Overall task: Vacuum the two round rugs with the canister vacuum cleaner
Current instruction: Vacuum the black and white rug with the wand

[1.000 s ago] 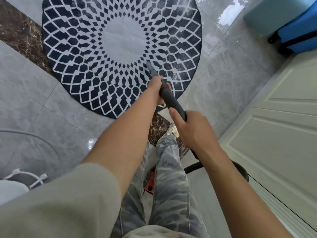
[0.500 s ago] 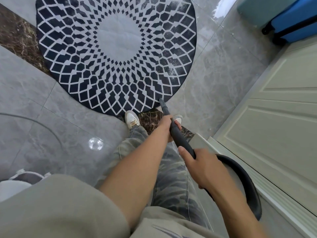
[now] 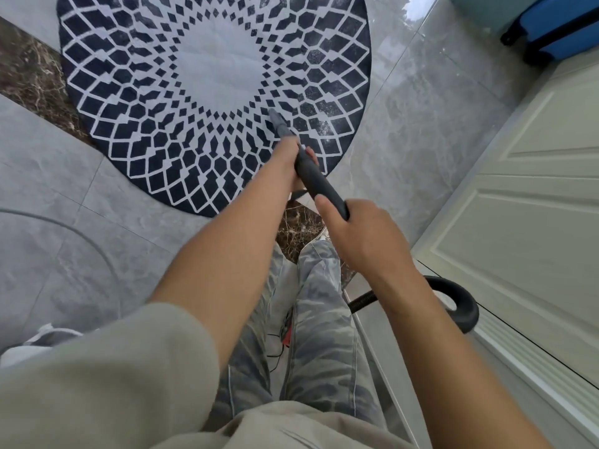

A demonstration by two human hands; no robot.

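Observation:
A round rug [image 3: 136, 102], dark navy with a white lattice pattern and a pale grey centre, lies on the tiled floor ahead of me. The dark grey vacuum wand [image 3: 316, 178] slants down onto it, and its narrow nozzle tip [image 3: 276, 119] touches the rug's right side. My left hand [image 3: 291, 160] grips the wand low down, near the nozzle. My right hand [image 3: 363, 234] grips the wand's upper end. The black hose [image 3: 453, 298] loops behind my right arm. A red part of the canister [image 3: 287, 333] shows between my legs. Only one rug is in view.
A cream panelled door [image 3: 518, 228] and its sill run along the right. A blue suitcase [image 3: 557, 30] stands at the top right. A thin cable [image 3: 81, 234] curves over the grey tiles at left, near a white object [image 3: 35, 343]. A brown marble strip [image 3: 29, 72] crosses the floor.
The nozzle has gone forward from the rug's near edge onto its right side. Both hands moved forward with the wand, and my shoes dropped out of sight.

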